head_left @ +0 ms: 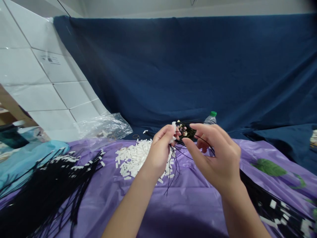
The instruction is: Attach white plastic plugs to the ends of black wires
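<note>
My left hand [162,145] is closed, pinching small white plastic connectors [174,125] between thumb and fingers. Thin black wires [175,162] hang below that grip, and others stretch across toward the right. My right hand [214,148] is just to the right, its thumb and index finger spread apart; dark wires pass by its fingers, none visibly pinched. Beneath and behind my left hand lies a heap of loose white connector pieces [135,157]. A thick bundle of black wires [49,185] with white ends rests at the left.
A purple cloth [188,205] covers the table. More black wires with white ends [277,208] lie at the right. Behind are a clear plastic bag [111,125], a bottle with a green cap [213,114] and a blue curtain [188,66]. White boxes [49,66] are stacked at left.
</note>
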